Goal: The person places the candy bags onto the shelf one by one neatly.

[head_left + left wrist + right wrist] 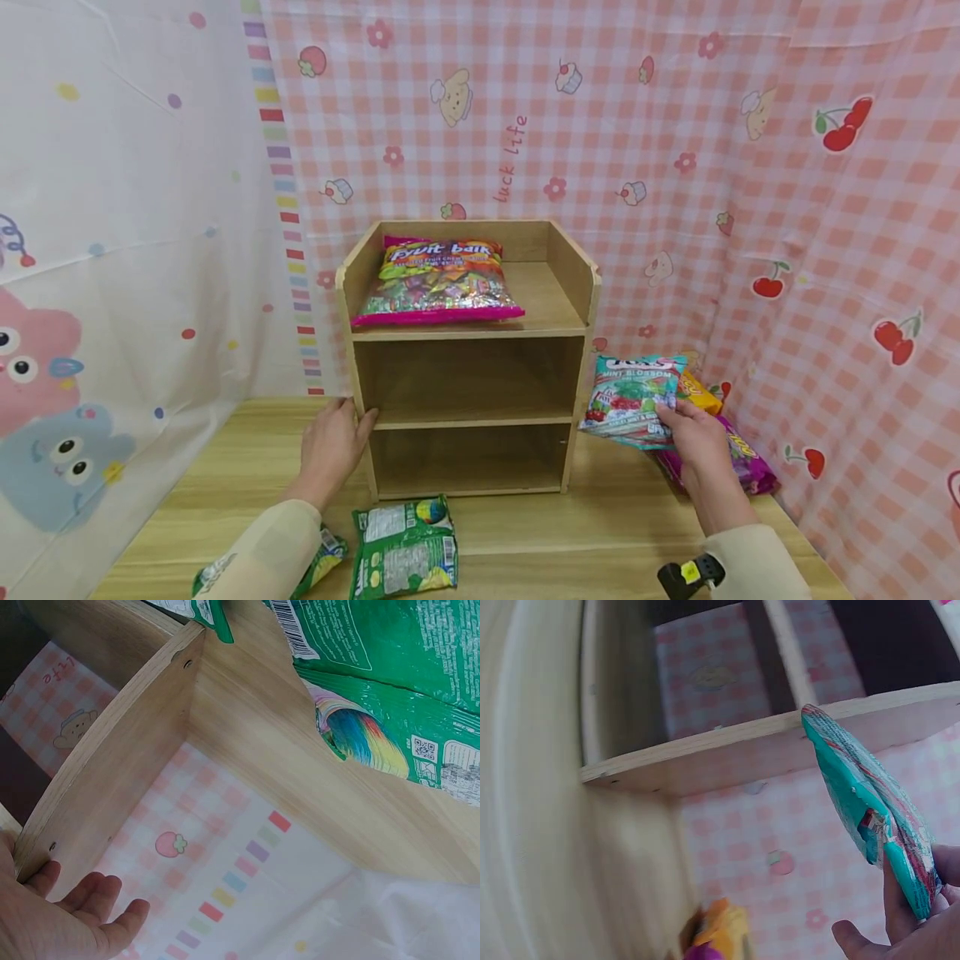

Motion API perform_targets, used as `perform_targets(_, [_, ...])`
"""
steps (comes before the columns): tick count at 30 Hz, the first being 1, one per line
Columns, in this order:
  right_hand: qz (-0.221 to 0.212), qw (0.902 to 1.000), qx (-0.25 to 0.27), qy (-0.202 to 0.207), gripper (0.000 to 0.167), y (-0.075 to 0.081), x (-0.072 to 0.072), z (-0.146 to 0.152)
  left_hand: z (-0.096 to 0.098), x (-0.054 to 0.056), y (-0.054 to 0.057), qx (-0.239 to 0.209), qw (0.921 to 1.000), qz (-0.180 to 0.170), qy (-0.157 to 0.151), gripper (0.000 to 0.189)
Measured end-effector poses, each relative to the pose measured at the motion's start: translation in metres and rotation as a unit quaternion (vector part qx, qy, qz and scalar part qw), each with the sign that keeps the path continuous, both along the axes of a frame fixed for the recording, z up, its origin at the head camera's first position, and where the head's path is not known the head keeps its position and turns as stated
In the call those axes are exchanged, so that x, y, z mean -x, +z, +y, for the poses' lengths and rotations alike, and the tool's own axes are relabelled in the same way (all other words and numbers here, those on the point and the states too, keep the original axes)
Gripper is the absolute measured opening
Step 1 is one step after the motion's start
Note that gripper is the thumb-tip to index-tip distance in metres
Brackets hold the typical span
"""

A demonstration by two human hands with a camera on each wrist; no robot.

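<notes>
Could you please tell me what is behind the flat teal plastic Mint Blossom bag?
In the head view, a yellow plastic bag, a purple plastic bag and pink-checked fabric show partly behind the teal bag and right grip; their covered portions cannot be seen.

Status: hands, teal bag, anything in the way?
Left hand holds left side of shelf unit. Right hand pinches teal bag, right of unit. Front of middle compartment unblocked.
</notes>
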State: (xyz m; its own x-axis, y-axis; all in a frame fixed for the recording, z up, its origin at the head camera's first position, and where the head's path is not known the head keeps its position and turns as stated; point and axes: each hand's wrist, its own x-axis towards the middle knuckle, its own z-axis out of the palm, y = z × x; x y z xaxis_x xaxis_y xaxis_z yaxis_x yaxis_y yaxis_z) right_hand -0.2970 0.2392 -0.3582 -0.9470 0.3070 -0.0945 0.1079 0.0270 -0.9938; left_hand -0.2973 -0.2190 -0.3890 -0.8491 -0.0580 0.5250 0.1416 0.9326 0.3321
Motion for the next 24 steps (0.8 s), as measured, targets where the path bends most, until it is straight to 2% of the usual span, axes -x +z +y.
perform_targets(4, [0.031, 0.9988, 0.038, -0.004, 0.058, 0.015, -0.003, -0.001, 0.000, 0.000, -0.001, 0.000, 1.0000, -0.001, 0.000, 0.036])
perform_targets(6, [0.049, 0.9970, 0.059, -0.004, 0.052, 0.022, -0.004, -0.001, -0.001, 0.001, -0.001, 0.000, 1.0000, 0.000, 0.000, 0.035])
perform_targets(10, [0.073, 0.9901, 0.119, -0.010, 0.013, 0.038, -0.006, -0.001, -0.001, 0.001, -0.001, 0.000, 1.0000, 0.003, -0.001, 0.035])
perform_targets(11, [0.078, 0.9878, 0.134, -0.013, 0.008, 0.041, -0.007, -0.001, -0.001, 0.001, -0.001, 0.000, 1.0000, 0.004, -0.001, 0.035])
perform_targets(14, [0.100, 0.9803, 0.169, -0.024, 0.027, 0.053, -0.009, -0.002, 0.000, 0.001, -0.001, 0.000, 1.0000, 0.007, -0.002, 0.035])
perform_targets(16, [0.111, 0.9760, 0.186, -0.026, 0.030, 0.060, -0.010, -0.002, 0.000, 0.000, 0.000, -0.001, 1.0000, 0.008, -0.003, 0.035])
perform_targets(19, [0.125, 0.9708, 0.202, -0.036, 0.028, 0.073, -0.011, -0.003, 0.001, 0.000, 0.001, -0.003, 0.9999, 0.009, -0.004, 0.036])
perform_targets(24, [0.144, 0.9660, 0.212, -0.032, 0.012, 0.094, -0.013, -0.003, 0.001, -0.001, 0.001, -0.004, 1.0000, 0.006, -0.003, 0.036])
